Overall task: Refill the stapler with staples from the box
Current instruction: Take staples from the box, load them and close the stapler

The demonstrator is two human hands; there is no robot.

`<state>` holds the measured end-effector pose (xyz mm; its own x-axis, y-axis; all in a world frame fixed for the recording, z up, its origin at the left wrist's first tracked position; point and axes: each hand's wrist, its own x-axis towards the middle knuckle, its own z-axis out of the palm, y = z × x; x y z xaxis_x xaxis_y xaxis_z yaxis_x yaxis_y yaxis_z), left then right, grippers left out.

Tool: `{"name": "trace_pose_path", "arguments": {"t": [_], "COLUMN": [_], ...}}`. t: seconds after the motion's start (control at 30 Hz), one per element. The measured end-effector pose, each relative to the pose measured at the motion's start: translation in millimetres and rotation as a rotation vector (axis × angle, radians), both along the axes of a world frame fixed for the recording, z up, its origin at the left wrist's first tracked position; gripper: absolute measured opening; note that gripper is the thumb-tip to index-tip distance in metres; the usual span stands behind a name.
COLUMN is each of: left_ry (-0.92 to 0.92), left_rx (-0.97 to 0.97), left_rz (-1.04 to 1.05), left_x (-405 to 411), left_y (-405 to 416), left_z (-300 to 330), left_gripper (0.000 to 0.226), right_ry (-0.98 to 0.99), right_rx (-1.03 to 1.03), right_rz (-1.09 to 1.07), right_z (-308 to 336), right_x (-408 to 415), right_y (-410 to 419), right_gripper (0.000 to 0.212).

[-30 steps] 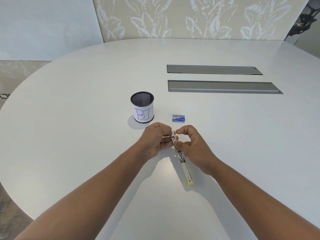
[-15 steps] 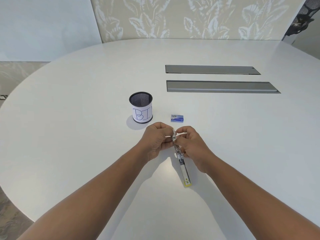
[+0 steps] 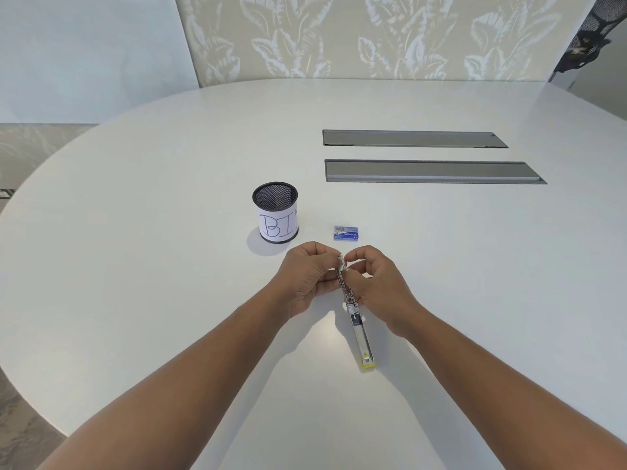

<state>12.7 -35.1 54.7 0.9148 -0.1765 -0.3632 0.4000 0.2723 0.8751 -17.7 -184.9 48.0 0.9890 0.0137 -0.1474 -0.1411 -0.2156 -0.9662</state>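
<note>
Together, both hands (left [image 3: 307,276], right [image 3: 375,283]) curled, fingertips pinching the stapler's [image 3: 356,317] far end.

You're at a big rounded white table [image 3: 169,266] w/ two long grey recessed panels [image 3: 431,171] set into its top, one behind the other, on your right. Beyond the far edge you've got a beige wall panel w/ pale leaf pattern [image 3: 339,35]; a plain light-blue wall [image 3: 84,45] to its left. Black mesh chair [image 3: 590,32] at top right corner. Grey patterned floor [image 3: 20,435] shows bottom left. Light is soft, even.
</note>
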Motion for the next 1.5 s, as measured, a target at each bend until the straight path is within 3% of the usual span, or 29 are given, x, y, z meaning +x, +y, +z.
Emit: {"name": "trace_pose_path", "arguments": {"t": [0.2,0.37,0.47,0.57,0.73,0.97,1.1,1.37,1.5], "left_ry": [-0.013,0.003,-0.004,-0.050,-0.097,-0.161,-0.156,-0.127,-0.131], "left_rx": [-0.048,-0.153,-0.193,-0.169,-0.159,-0.155,-0.173,-0.148,-0.137], "left_rz": [0.049,0.207,0.258,0.261,0.164,-0.140,-0.212,-0.292,-0.312], "left_x": [2,11,15,15,5,-21,-29,-33,-33], "left_y": [2,10,12,12,12,-3,-6,-8,-5], "left_z": [-1,-4,-8,-12,-10,8,16,15,14], "left_gripper": [0.016,0.035,0.037,0.024,0.013,0.017,0.011,0.012,0.023], "right_ry": [0.141,0.269,0.190,0.133,-0.010,-0.187,-0.178,-0.066,-0.041], "right_rx": [0.158,0.072,0.083,0.051,0.065,0.144,0.217,0.334,0.342], "right_rz": [0.061,0.235,0.111,0.010,-0.074,-0.108,-0.027,0.016,0.019], "right_z": [2,4,4,7,14,25,31,31,32], "right_x": [-5,-9,-6,-3,1,0,1,-5,-9], "right_y": [-1,-13,-16,-19,-20,1,4,7,11], "right_gripper": [0.017,0.035,0.026,0.019,0.016,0.014,0.024,0.021,0.020]}}
